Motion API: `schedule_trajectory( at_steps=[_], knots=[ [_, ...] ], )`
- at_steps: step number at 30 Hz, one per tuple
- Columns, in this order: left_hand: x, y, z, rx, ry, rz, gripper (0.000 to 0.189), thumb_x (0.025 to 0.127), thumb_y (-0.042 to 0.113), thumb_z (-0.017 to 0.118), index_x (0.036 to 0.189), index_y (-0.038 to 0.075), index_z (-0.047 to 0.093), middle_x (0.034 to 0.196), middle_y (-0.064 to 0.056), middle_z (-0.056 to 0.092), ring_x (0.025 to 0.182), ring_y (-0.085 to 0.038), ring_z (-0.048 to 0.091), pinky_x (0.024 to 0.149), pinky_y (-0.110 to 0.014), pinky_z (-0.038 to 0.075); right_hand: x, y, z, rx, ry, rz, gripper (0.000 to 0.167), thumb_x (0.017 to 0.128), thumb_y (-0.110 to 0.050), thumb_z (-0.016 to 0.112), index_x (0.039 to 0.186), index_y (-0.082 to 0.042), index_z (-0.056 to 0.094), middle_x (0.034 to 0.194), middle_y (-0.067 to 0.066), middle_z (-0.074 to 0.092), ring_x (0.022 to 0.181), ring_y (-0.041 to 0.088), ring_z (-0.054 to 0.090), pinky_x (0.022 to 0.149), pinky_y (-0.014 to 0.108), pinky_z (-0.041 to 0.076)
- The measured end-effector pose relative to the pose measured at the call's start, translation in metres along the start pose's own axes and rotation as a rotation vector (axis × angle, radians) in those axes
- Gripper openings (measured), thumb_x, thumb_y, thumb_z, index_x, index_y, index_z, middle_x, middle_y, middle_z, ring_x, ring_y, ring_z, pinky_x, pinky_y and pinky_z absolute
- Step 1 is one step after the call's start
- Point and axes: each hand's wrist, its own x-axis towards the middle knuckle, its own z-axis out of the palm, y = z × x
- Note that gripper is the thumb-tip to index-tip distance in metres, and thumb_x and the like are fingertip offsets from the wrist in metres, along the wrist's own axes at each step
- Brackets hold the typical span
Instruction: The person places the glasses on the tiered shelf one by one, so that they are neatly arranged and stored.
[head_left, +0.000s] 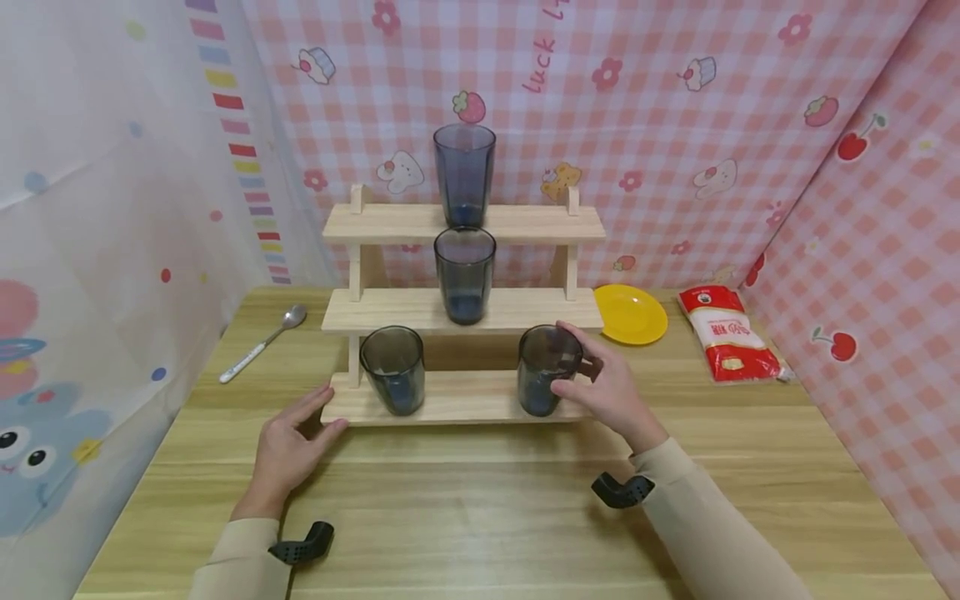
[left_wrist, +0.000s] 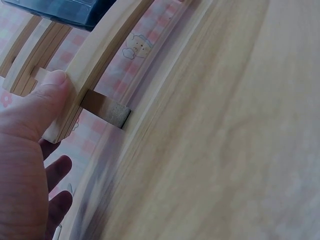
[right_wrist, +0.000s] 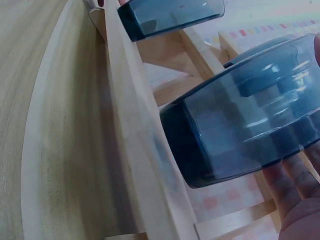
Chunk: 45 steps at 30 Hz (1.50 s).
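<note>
A three-tier wooden display stand [head_left: 465, 408] carries several tinted drinking glasses. My right hand [head_left: 615, 393] grips the glass [head_left: 536, 375] at the right end of the bottom tier, thumb in front and fingers round the back. In the right wrist view this glass's base is close over the tier's wood. My left hand [head_left: 288, 446] holds the left end of the bottom tier, with the thumb [left_wrist: 52, 82] against the board. Another glass [head_left: 395, 373] stands on the left of that tier. One more glass [head_left: 465, 279] is on the middle tier, and another [head_left: 463, 171] on top.
Left of the stand a metal spoon [head_left: 262, 344] with a patterned handle lies on the wooden table [head_left: 465, 517]. A yellow plate [head_left: 633, 315] sits behind the stand's right end. Farther right is a red and white packet [head_left: 727, 337]. Patterned cloth [head_left: 660, 125] hangs behind and at the sides.
</note>
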Motion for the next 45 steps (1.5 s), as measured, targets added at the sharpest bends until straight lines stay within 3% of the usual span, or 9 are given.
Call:
schedule_trajectory(
  at_steps=[6,11,18,36,45],
  knots=[
    [0.000,-0.001,0.001,0.000,-0.002,-0.010,0.052,0.073,0.016,0.085,0.121,0.006,0.068,0.125,-0.009,0.064,0.113,-0.031,0.059,0.098,-0.005,0.031,0.000,-0.013,0.003,-0.030,0.012,0.001,0.070,0.079,0.004,0.074,0.142,0.001,0.043,0.131,0.020,0.057,0.112,0.019,0.058,0.092,0.026,0.049],
    [0.000,-0.001,0.001,-0.009,-0.007,-0.027,0.052,0.073,0.017,0.085,0.121,0.007,0.067,0.126,-0.008,0.063,0.114,-0.030,0.059,0.098,-0.005,0.032,0.001,-0.014,0.003,-0.005,0.022,0.007,0.071,0.078,0.007,0.073,0.142,0.003,0.043,0.131,0.023,0.056,0.114,0.031,0.057,0.093,0.027,0.049],
    [0.000,0.000,0.001,-0.013,-0.012,-0.058,0.053,0.073,0.018,0.085,0.122,0.008,0.067,0.126,-0.006,0.063,0.115,-0.030,0.059,0.098,-0.005,0.032,0.003,0.017,0.000,0.038,0.020,0.001,0.075,0.079,0.002,0.076,0.145,-0.012,0.043,0.136,0.012,0.055,0.117,0.021,0.056,0.095,0.026,0.047],
    [0.000,0.001,0.000,-0.020,-0.012,-0.054,0.053,0.073,0.017,0.085,0.122,0.007,0.067,0.127,-0.007,0.063,0.115,-0.031,0.059,0.098,-0.005,0.031,0.006,0.015,0.006,0.062,-0.010,0.034,0.078,0.077,0.012,0.073,0.146,-0.003,0.039,0.137,0.020,0.051,0.112,0.022,0.057,0.092,0.027,0.049],
    [-0.001,-0.001,0.001,-0.021,-0.005,-0.034,0.053,0.073,0.017,0.086,0.121,0.006,0.067,0.126,-0.009,0.063,0.114,-0.033,0.060,0.097,-0.005,0.032,0.004,0.017,0.009,0.077,-0.020,0.032,0.078,0.080,0.003,0.075,0.148,-0.016,0.040,0.139,0.013,0.051,0.116,0.022,0.056,0.096,0.028,0.047]
  ],
)
